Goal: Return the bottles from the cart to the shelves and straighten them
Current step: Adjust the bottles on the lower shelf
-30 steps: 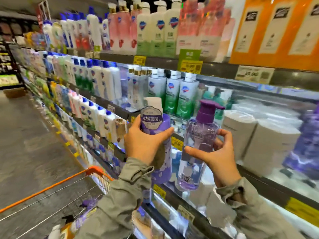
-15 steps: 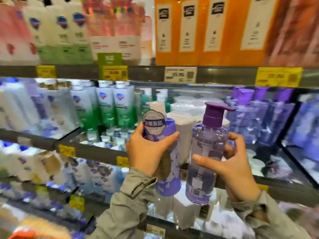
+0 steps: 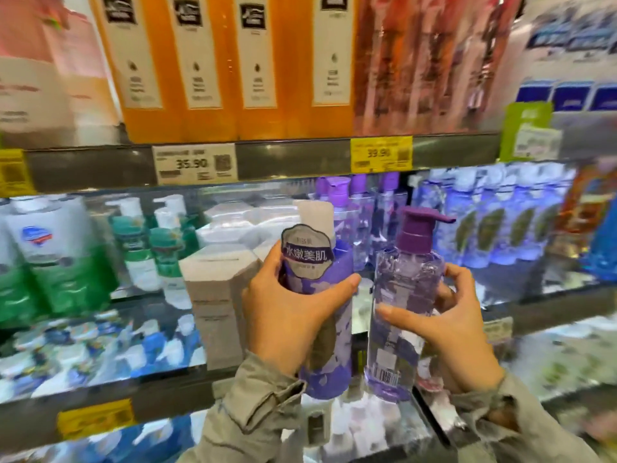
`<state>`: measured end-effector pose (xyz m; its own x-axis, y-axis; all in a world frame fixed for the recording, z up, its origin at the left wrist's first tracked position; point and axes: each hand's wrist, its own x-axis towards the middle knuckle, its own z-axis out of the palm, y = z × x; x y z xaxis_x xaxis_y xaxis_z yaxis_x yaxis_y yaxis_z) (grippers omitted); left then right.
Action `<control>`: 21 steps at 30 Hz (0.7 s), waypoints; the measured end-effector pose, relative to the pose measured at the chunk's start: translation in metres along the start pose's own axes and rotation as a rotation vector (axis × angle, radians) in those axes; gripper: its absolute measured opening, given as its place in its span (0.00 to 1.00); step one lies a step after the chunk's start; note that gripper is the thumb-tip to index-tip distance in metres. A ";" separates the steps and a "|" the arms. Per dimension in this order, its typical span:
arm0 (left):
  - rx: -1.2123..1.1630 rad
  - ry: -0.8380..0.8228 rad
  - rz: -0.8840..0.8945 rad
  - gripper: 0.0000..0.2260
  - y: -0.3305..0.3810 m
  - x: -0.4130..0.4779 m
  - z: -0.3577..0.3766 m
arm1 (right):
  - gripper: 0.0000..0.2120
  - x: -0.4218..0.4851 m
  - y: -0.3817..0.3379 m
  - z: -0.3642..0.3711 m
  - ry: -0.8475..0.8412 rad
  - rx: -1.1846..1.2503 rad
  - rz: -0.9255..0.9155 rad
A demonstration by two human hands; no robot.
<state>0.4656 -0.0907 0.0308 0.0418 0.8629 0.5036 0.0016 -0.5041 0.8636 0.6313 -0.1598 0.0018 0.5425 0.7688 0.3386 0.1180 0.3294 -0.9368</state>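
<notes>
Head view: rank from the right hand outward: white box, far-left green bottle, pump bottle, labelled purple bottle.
1. pump bottle, in the right hand
2. labelled purple bottle, just left
3. white box, further left
4. green bottle, far left

left hand (image 3: pixel 290 315) holds purple bottle (image 3: pixel 337 332), right hand (image 3: pixel 447 332) pump bottle (image 3: pixel 404 279), apparently upright.

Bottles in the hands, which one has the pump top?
The clear purple bottle in the right hand; the opaque bottle in the left hand has a white cap.

Shelves (image 3: pixel 293 158) carry orange bottles (image 3: pixel 227 61) above, purple pump bottles (image 3: pixel 360 212) (blurred) below.
</notes>
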 end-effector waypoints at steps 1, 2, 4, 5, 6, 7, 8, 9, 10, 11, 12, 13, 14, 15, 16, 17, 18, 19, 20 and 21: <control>-0.001 -0.015 0.009 0.30 0.000 0.000 0.009 | 0.45 0.004 0.000 -0.006 0.022 -0.006 -0.007; 0.005 -0.026 0.023 0.31 0.001 0.001 0.018 | 0.44 0.008 -0.001 -0.013 0.034 -0.013 -0.013; 0.017 -0.030 0.037 0.29 0.003 0.003 0.039 | 0.40 0.020 -0.003 -0.027 0.037 -0.040 -0.027; 0.011 -0.026 0.035 0.28 0.003 0.004 0.050 | 0.39 0.027 -0.003 -0.034 0.033 -0.044 -0.043; 0.001 -0.017 0.032 0.26 0.002 0.005 0.060 | 0.39 0.034 -0.002 -0.041 0.028 -0.044 -0.059; -0.006 0.004 0.031 0.25 0.001 0.007 0.070 | 0.39 0.041 -0.001 -0.048 0.030 -0.046 -0.071; -0.011 0.029 0.035 0.26 -0.001 0.008 0.079 | 0.38 0.050 0.001 -0.055 0.032 -0.050 -0.077; -0.015 0.057 0.040 0.27 -0.003 0.009 0.088 | 0.38 0.059 0.004 -0.063 0.029 -0.053 -0.082; -0.014 0.086 0.047 0.28 -0.004 0.010 0.097 | 0.37 0.068 0.007 -0.071 0.020 -0.054 -0.086; -0.006 0.116 0.056 0.29 -0.006 0.012 0.105 | 0.37 0.076 0.011 -0.077 0.005 -0.051 -0.087; 0.004 0.141 0.068 0.29 -0.008 0.013 0.112 | 0.37 0.086 0.015 -0.083 -0.013 -0.047 -0.091; 0.021 0.165 0.082 0.27 -0.010 0.015 0.119 | 0.38 0.095 0.020 -0.087 -0.028 -0.046 -0.099; 0.048 0.190 0.094 0.26 -0.013 0.018 0.126 | 0.38 0.103 0.025 -0.089 -0.036 -0.044 -0.107; 0.084 0.218 0.102 0.26 -0.016 0.020 0.132 | 0.38 0.111 0.030 -0.090 -0.040 -0.042 -0.112; 0.122 0.244 0.106 0.27 -0.020 0.021 0.137 | 0.38 0.118 0.037 -0.090 -0.044 -0.041 -0.116; 0.161 0.268 0.109 0.28 -0.026 0.021 0.141 | 0.37 0.124 0.043 -0.089 -0.051 -0.040 -0.113; 0.201 0.289 0.108 0.28 -0.033 0.021 0.145 | 0.38 0.128 0.049 -0.088 -0.065 -0.037 -0.111; 0.236 0.310 0.104 0.29 -0.039 0.020 0.148 | 0.38 0.132 0.055 -0.087 -0.085 -0.029 -0.111; 0.264 0.333 0.101 0.29 -0.044 0.019 0.150 | 0.37 0.135 0.059 -0.085 -0.104 -0.020 -0.109; 0.281 0.357 0.102 0.29 -0.048 0.020 0.152 | 0.36 0.138 0.061 -0.083 -0.119 -0.010 -0.109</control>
<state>0.6178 -0.0549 -0.0041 -0.2905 0.7420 0.6042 0.2881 -0.5343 0.7947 0.7820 -0.0789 -0.0163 0.4242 0.7883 0.4457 0.1790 0.4095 -0.8946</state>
